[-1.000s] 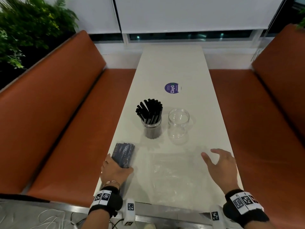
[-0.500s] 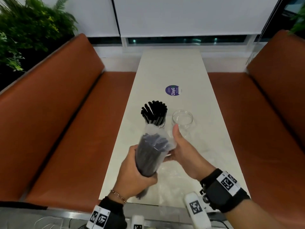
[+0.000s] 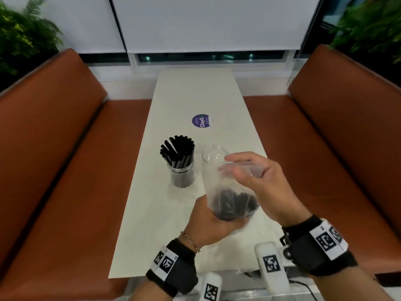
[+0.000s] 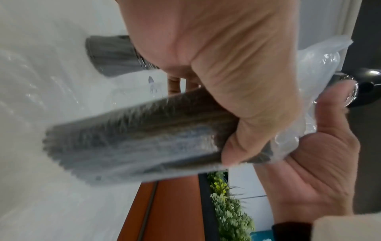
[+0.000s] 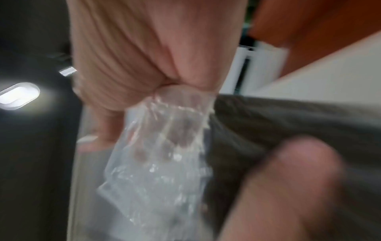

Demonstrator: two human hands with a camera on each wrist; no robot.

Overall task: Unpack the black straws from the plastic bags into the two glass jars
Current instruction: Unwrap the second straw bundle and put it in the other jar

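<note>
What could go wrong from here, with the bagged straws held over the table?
The left hand grips only the bottom of the clear plastic bag of black straws, so the bundle could tip or spill as the right hand works the mouth. The empty glass jar stands just behind the bag and could be knocked over.

Soft even indoor light; both wrist views motion-blurred, head view bowed at its edges

bagged straws: black, in clear bag, held above table | left jar: full | right jar: empty
</note>
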